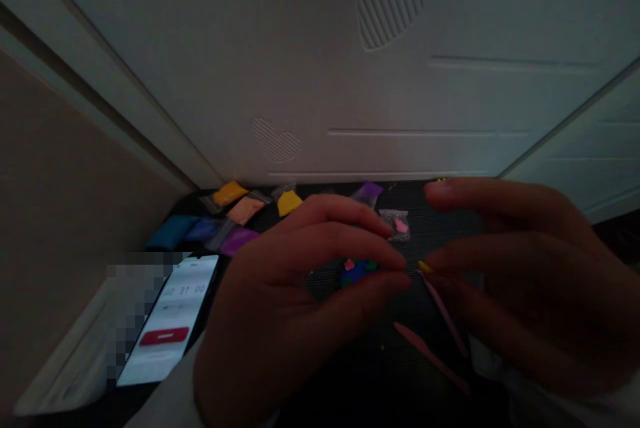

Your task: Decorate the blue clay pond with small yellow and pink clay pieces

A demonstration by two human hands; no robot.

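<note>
My right hand [530, 281] pinches a small piece of yellow clay [425, 267] between thumb and finger. Left of it, my left hand [310, 288] is curled, its thumb and fingertips brought together; whatever they may hold is too small to make out. Through the gap in its fingers shows a blue clay piece [356, 275] with green patches and a pink flower shape, partly hidden. Two slim pink modelling tools lie near my right hand: one tool [433, 361] in front, the other tool [445, 315] partly behind the fingers.
Bags of coloured clay line the dark table's back, among them an orange bag [230, 193], a yellow bag [289, 203] and a pink bag [401, 225]. A lit phone [167, 321] lies at left. Behind rises a white panel [300, 68] with heart reliefs.
</note>
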